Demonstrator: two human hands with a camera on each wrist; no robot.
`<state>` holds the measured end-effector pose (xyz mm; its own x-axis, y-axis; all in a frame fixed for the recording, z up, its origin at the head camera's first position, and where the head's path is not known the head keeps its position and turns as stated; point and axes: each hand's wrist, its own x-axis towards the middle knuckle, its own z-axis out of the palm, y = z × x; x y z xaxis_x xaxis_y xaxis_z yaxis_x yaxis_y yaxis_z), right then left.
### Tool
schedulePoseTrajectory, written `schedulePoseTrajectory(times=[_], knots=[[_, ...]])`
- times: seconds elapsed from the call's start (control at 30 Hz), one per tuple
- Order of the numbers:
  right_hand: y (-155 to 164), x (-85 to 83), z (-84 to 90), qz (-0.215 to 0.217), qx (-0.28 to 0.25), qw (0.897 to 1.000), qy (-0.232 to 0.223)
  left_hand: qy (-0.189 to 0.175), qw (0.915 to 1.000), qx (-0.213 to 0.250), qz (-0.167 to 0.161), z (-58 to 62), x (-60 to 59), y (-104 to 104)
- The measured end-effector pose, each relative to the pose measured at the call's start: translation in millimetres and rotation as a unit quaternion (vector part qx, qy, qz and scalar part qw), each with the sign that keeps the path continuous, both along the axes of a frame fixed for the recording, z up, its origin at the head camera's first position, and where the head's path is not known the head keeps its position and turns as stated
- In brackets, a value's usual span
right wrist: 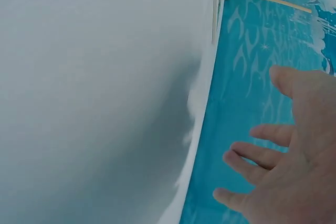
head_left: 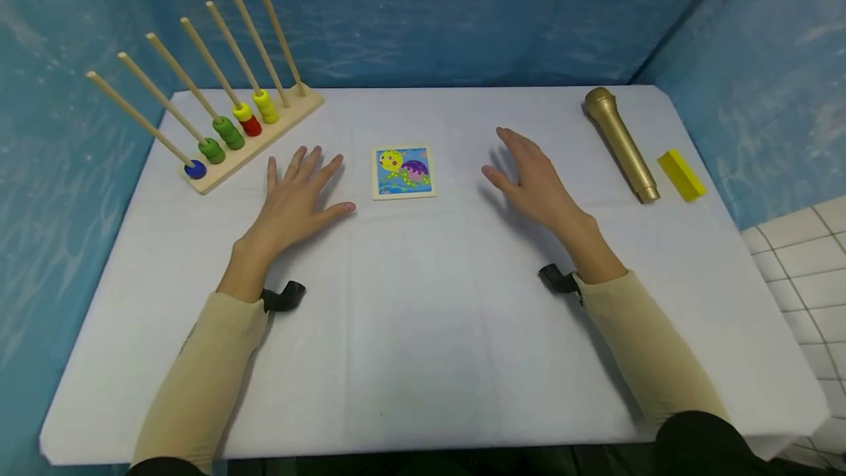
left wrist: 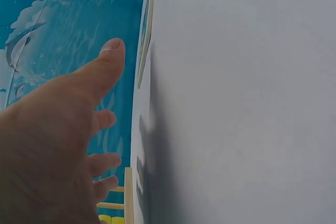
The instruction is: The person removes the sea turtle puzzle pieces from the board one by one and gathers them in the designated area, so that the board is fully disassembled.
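Note:
A small square picture puzzle [head_left: 404, 172] with a turtle on it lies flat between the two hands, touched by neither. To its left, my left hand [head_left: 296, 200] hovers palm down with fingers spread, holding nothing. On the other side my right hand [head_left: 534, 181] is held above the table, thumb apart from the fingers, also without anything in it. The wooden bead stacker [head_left: 264, 139] stands just beyond the left hand, its upright rods carrying blue, green, red and yellow beads low down. Both wrist views show the hands [left wrist: 63, 114] [right wrist: 294, 145] with loosely extended fingers.
A gold microphone [head_left: 623, 144] lies at the right back of the white table [head_left: 410, 344]. Beside it is a yellow block [head_left: 681, 175]. Blue patterned curtains [head_left: 463, 20] border the table at the back and sides.

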<state>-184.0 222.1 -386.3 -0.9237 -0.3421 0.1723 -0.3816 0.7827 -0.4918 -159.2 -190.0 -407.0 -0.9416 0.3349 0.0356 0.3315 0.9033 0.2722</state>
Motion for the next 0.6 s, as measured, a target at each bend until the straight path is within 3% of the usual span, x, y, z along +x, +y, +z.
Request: schedulePoseTrajectory(times=[0.33,0.6], knots=[[-43.4,-22.6,-2.9,-0.006,-0.025,0.998,-0.062,-0.016,0.9996,0.019,-0.013,-2.8,-18.2,24.2],[-76.6,-36.5,-1.1,-0.008,-0.042,0.997,-0.069,-0.041,0.998,0.045,-0.016,-11.4,-29.2,37.5]])
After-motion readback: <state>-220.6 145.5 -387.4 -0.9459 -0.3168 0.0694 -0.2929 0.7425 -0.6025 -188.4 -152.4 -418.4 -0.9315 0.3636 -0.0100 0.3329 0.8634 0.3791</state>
